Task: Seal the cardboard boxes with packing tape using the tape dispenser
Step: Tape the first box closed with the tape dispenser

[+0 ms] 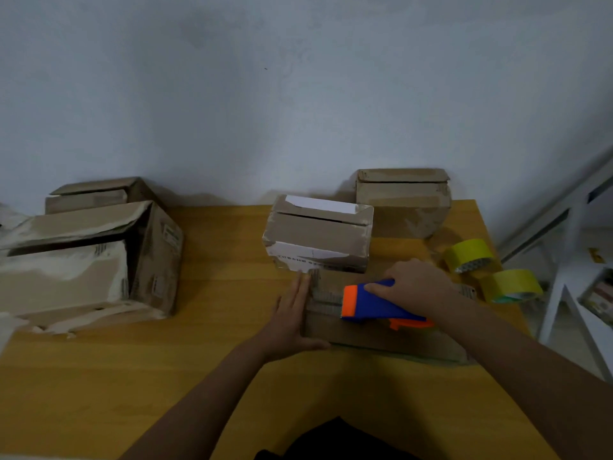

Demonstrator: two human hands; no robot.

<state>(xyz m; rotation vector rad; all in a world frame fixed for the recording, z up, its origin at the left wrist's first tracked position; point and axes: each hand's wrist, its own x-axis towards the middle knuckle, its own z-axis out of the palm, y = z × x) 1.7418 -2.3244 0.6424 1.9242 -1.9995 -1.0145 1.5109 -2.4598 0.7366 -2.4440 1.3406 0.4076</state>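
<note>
A low flat cardboard box lies on the wooden table just in front of me. My right hand grips a blue and orange tape dispenser that rests on the box's top. My left hand lies flat with fingers straight against the box's left side, thumb at its front corner. It holds nothing. Behind this box stands a small cardboard box with a white label. Another cardboard box stands at the back right by the wall.
A large torn cardboard box lies at the left, with a smaller one behind it. Two yellow tape rolls sit near the table's right edge. A white frame stands right of the table. A grey wall backs the table.
</note>
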